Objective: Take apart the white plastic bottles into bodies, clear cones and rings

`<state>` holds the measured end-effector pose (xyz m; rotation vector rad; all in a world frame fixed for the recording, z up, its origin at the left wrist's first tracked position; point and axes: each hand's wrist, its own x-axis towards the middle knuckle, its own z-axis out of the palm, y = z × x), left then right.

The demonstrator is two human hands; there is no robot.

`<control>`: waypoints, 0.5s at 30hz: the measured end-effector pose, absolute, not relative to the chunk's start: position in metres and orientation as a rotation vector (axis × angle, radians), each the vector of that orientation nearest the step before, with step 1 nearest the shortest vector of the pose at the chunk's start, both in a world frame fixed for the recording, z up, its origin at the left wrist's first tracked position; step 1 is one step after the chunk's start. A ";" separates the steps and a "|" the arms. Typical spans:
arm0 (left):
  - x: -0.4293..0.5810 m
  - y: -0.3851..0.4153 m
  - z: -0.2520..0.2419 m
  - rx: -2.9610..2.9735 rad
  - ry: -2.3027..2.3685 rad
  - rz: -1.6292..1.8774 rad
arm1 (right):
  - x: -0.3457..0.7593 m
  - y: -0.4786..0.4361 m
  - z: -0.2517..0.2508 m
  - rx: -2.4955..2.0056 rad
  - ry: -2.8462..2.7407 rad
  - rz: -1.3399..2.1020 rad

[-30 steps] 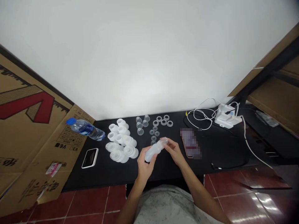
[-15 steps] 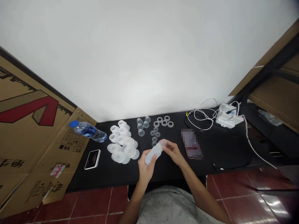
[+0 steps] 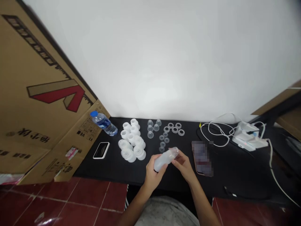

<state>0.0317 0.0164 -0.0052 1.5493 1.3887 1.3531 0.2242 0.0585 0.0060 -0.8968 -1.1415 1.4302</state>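
My left hand [image 3: 152, 175] wraps the body of a frosted plastic bottle [image 3: 163, 160] above the black table [image 3: 225, 179]. My right hand [image 3: 183, 164] pinches the bottle's clear upper end. Beyond the hands lie a cluster of white funnel-shaped pump parts [image 3: 131, 141], several small clear cups [image 3: 152, 127], several translucent rings [image 3: 174, 128], and several tiny clear caps [image 3: 164, 141]. The nearest caps stand just past the bottle's top, not touching it.
To the right of my right hand lies a pixelated phone [image 3: 201, 158]. A white charger with tangled cables [image 3: 246, 136] sits at the far right. A water bottle [image 3: 103, 124] and a black-and-white device [image 3: 101, 150] are at left, beside a cardboard sheet [image 3: 47, 94]. Red floor tiles [image 3: 89, 201] lie below.
The whole scene has shifted right and tilted as my head turned. Both hands still hold the bottle, which now lies a little more level.
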 end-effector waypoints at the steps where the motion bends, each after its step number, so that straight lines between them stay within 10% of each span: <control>1: 0.031 0.016 -0.006 1.551 1.353 1.333 | 0.226 0.059 0.007 -0.915 -1.162 1.418; 15: 0.034 0.022 -0.018 1.263 1.146 1.268 | 0.169 0.110 0.059 -1.117 -1.742 0.979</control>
